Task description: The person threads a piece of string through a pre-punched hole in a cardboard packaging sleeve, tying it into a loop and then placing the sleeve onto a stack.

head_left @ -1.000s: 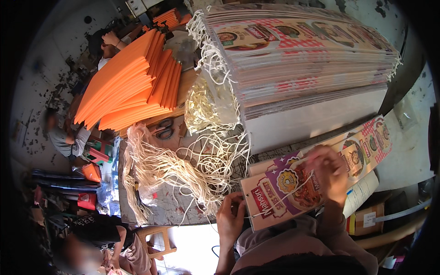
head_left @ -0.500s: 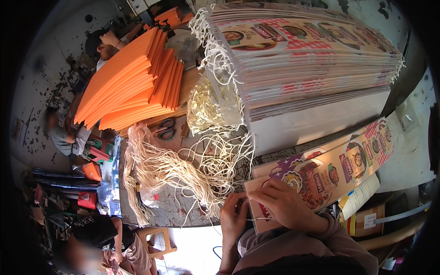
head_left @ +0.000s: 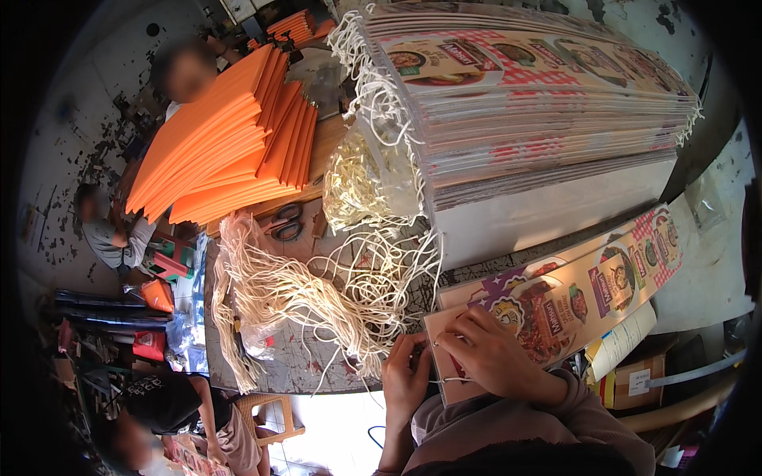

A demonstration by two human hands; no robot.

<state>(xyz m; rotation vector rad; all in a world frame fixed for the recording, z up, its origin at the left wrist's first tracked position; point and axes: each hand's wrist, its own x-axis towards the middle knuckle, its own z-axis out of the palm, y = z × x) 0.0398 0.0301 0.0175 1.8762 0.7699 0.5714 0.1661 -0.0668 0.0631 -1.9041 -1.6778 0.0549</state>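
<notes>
A long laminated printed card (head_left: pixel 615 278) with food pictures lies slantwise before me, with another similar card (head_left: pixel 460 295) partly under it. My right hand (head_left: pixel 496 357) rests on its near left end, fingers bent and closed at the edge. Beside that edge, my left hand (head_left: pixel 406 373) is closed in a pinch. A short white cord (head_left: pixel 454 380) shows at the card's lower corner and runs toward my left hand; its end is hidden by the fingers. Left of my hands, a loose bundle of cream cords (head_left: pixel 294 289) spreads over the worn table (head_left: pixel 298 361).
A tall stack of corded printed cards (head_left: pixel 548 111) stands at the back right. Beside it are a clear bag of pale ties (head_left: pixel 357 182), scissors (head_left: pixel 287 222) and orange folded sheets (head_left: pixel 214 143). Other people sit at left; a plastic stool (head_left: pixel 278 416) stands below the table.
My right hand's fingers have shifted slightly at the card's edge; my left hand stays nearly still. At the back left a person's head has turned; the lower-left person has moved with a printed sheet.
</notes>
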